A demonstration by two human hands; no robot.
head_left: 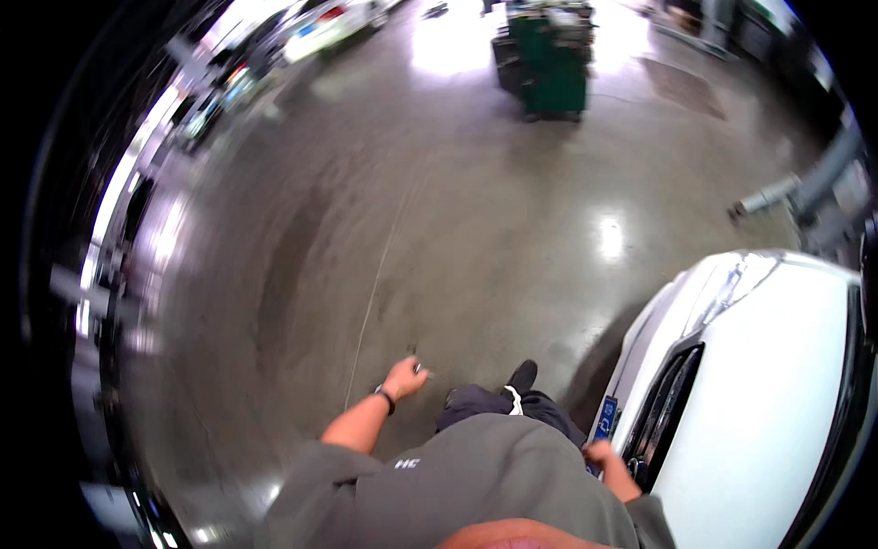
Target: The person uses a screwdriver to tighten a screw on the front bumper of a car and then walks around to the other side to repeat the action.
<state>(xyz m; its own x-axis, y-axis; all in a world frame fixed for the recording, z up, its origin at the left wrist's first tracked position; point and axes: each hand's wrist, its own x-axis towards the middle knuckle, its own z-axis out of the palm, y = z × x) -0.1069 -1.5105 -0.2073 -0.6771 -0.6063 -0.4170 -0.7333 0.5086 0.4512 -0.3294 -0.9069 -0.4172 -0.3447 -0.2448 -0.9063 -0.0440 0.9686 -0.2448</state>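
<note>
Wide grey concrete floor (476,229), light glare on it; white car (759,393) on the right, nose toward the person; green wheeled cart (549,64) well apart at top; black grille (672,393) in the car's front. Blue plate-like strip (606,416) stands upright in view just outside the grille, at the bumper side, close by the person's right leg. Right hand (601,454) overlaps its near end, fingers bent; blurred and small there, so can't tell if it's clamped on the strip or only against it. Left hand (403,376) is out over the floor, well apart from the car and the other hand, fingers curled round a small dark item (418,368). Risks, my judgement: a loose left grip could drop the item onto hard concrete; if the strip is loose, a careless right-hand pull could bend it or scrape the bumper paint. Looks: strip is narrow from this angle, flat, saturated blue with pale markings, no damage I can make out; item is slim, dark with a bright glint, mostly covered by fingers, kind unclear.
</note>
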